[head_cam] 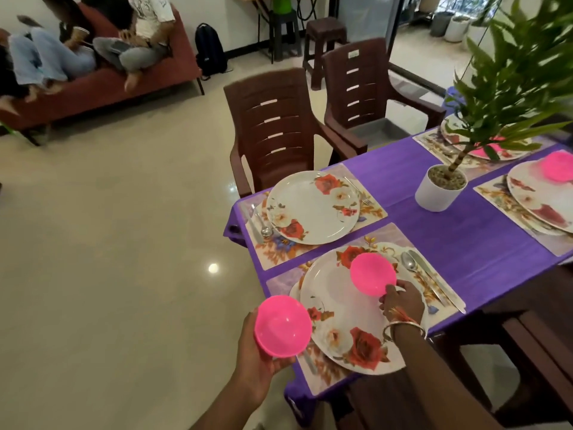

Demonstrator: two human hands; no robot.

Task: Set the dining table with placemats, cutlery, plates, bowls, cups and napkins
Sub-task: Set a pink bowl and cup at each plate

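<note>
Closest to me, my L hand (pixel 257 364) cups a bright pink round plastic bowl (pixel 283 325) from below, fingers curled under it. It's held off the table's near-left corner, over the floor. Just right, my R hand (pixel 403 301), bangles on the wrist, pinches the near rim of a second pink plastic bowl (pixel 373 274). This one is over the far-right part of a white round rose-print plate (pixel 338 305); can't tell if it's fully down yet. That plate lies on a rectangular floral placemat (pixel 282 282), w/ a metal spoon (pixel 408 261) and a table knife (pixel 434 277) side by side just right of it. All on a purple tablecloth (pixel 449 237). Next setting back: another white rose-print plate (pixel 310 209) on its own mat, w/ a fork (pixel 356 187) on one side. Mid-table stands a white pot w/ a green leafy plant (pixel 438 190). Further right, a third pink bowl (pixel 558 166) sits on a floral plate; the setting behind the leaves is partly hidden. Two brown plastic chairs (pixel 273 125) stand at the far side; beyond, people sit on a red sofa (pixel 102 85).
</note>
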